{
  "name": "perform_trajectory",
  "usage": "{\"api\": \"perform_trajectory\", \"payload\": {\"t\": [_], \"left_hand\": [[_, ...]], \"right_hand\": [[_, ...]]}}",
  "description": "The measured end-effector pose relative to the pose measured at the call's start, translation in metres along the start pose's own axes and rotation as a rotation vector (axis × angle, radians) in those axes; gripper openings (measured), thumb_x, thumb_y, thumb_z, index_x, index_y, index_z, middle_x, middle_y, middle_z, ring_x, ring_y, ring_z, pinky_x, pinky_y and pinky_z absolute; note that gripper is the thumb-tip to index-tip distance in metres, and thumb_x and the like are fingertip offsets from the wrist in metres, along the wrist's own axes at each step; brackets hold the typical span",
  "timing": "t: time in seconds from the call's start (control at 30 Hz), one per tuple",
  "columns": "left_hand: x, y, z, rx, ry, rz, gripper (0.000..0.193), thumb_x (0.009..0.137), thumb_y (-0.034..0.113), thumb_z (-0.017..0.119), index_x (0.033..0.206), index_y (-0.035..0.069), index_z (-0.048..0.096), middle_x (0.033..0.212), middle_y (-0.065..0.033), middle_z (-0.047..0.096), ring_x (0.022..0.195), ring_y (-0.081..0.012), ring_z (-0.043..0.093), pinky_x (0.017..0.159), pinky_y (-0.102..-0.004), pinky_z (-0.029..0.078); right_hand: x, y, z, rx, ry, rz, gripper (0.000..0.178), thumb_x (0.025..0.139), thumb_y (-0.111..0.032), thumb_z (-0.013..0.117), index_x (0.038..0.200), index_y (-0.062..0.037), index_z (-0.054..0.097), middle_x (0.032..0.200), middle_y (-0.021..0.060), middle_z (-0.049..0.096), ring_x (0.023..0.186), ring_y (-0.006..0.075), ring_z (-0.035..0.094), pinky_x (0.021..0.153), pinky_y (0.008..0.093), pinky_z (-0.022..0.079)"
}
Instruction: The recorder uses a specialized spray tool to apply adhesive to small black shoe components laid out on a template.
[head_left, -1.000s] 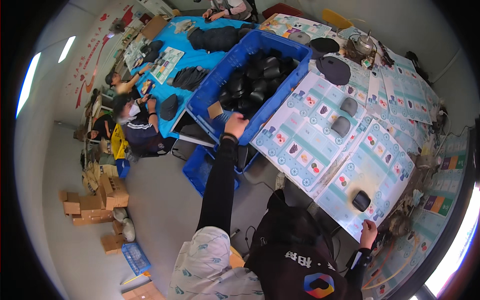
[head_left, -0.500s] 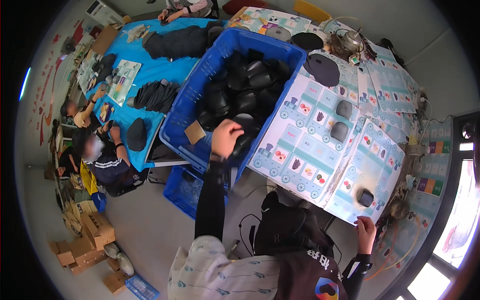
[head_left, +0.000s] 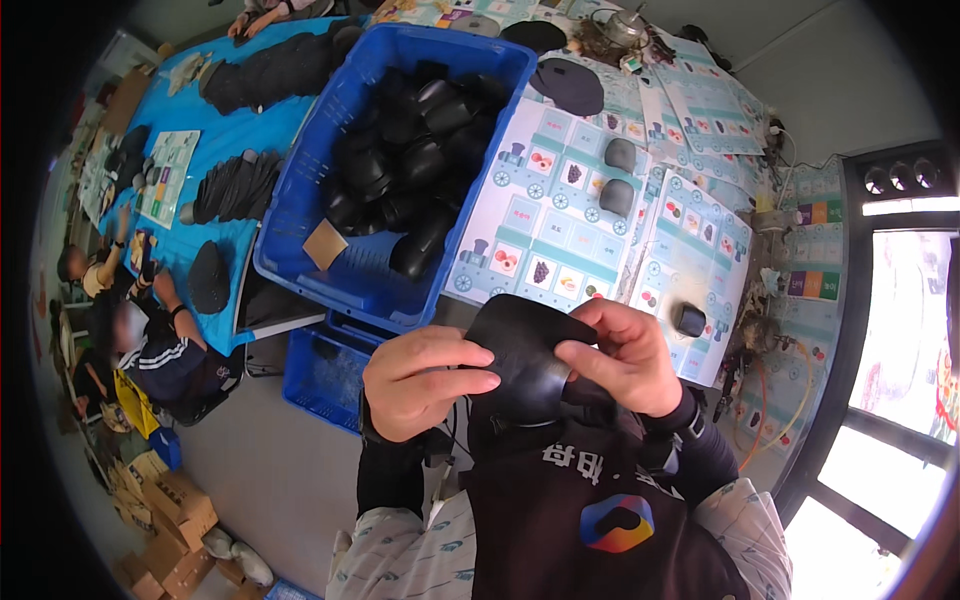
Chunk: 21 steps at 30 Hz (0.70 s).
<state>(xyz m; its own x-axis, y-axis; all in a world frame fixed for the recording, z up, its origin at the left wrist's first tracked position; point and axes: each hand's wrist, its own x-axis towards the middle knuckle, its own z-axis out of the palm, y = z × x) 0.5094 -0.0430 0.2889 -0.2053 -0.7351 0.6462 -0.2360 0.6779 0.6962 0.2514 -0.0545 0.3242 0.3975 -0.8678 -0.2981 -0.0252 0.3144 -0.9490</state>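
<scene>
Between my two hands I hold a curved, shiny black leather-like piece (head_left: 527, 350) in front of my chest; its exact kind I cannot make out. My left hand (head_left: 425, 378) grips its left edge, two fingers lying across its face. On the opposite side my right hand (head_left: 632, 362) pinches the upper right edge between thumb and fingers. Beyond my hands stands a blue plastic crate (head_left: 365, 305) heaped with similar black pieces (head_left: 420, 165). A tan square card (head_left: 324, 244) lies inside near the crate's front left.
On the sheet-covered table (head_left: 490, 275) to the right lie two dark grey rounded pieces (head_left: 617, 197) and a small black block-like thing (head_left: 689, 319). Dark stacked pieces (head_left: 235, 187) rest on a blue cloth at left, beside a seated co-worker (head_left: 150, 345). A lower blue crate (head_left: 322, 375) sits beneath.
My left hand has come back from the crate with a black piece. My right hand has left the right table's edge and now also grips it. The view has shifted.
</scene>
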Motion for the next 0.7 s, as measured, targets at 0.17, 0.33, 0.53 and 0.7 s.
{"api": "perform_trajectory", "payload": {"t": [0.17, 0.33, 0.53, 0.7], "left_hand": [[0.008, 0.004, 0.01, -0.07, -0.036, 0.049, 0.031, 0.063, -0.004, 0.078, 0.091, 0.009, 0.076, 0.098, -0.0066, 0.072, 0.077, -0.0255, 0.068, 0.064, -0.0331, 0.055], [0.017, -0.009, 0.036, -0.016, -0.142, -0.163, 0.026, 0.064, -0.004, 0.08, 0.087, 0.006, 0.072, 0.09, -0.0064, 0.068, 0.08, -0.0279, 0.063, 0.07, -0.037, 0.05], [-0.024, -0.07, 0.1, 0.053, -0.307, -0.34, 0.02, 0.08, 0.001, 0.074, 0.097, 0.0, 0.063, 0.09, -0.0121, 0.062, 0.089, -0.0307, 0.058, 0.083, -0.0377, 0.047], [-0.111, -0.148, 0.162, -0.421, -0.411, -0.996, 0.013, 0.099, 0.013, 0.064, 0.098, 0.0, 0.062, 0.088, -0.0001, 0.064, 0.08, -0.0085, 0.057, 0.075, -0.0256, 0.046]], "right_hand": [[-0.015, 0.002, -0.003, 0.061, 0.039, 0.006, 0.011, 0.097, -0.009, 0.069, 0.1, 0.0004, 0.064, 0.082, 0.0007, 0.067, 0.07, 0.0046, 0.061, 0.063, 0.0219, 0.048], [-0.025, 0.003, -0.036, -0.769, 0.408, -0.121, 0.043, 0.107, -0.032, 0.049, 0.083, 0.0012, 0.061, 0.068, 0.0106, 0.061, 0.062, 0.0204, 0.059, 0.061, 0.0383, 0.046], [-0.068, 0.001, -0.079, -0.533, 0.224, -0.021, 0.06, 0.107, -0.044, 0.042, 0.075, 0.0025, 0.063, 0.071, 0.0255, 0.061, 0.071, 0.0467, 0.058, 0.066, 0.0485, 0.047], [-0.103, 0.137, -0.177, -0.779, 0.402, 0.393, 0.059, 0.096, -0.052, 0.057, 0.081, 0.0031, 0.071, 0.081, 0.0283, 0.066, 0.081, 0.046, 0.065, 0.075, 0.0517, 0.052]]}}
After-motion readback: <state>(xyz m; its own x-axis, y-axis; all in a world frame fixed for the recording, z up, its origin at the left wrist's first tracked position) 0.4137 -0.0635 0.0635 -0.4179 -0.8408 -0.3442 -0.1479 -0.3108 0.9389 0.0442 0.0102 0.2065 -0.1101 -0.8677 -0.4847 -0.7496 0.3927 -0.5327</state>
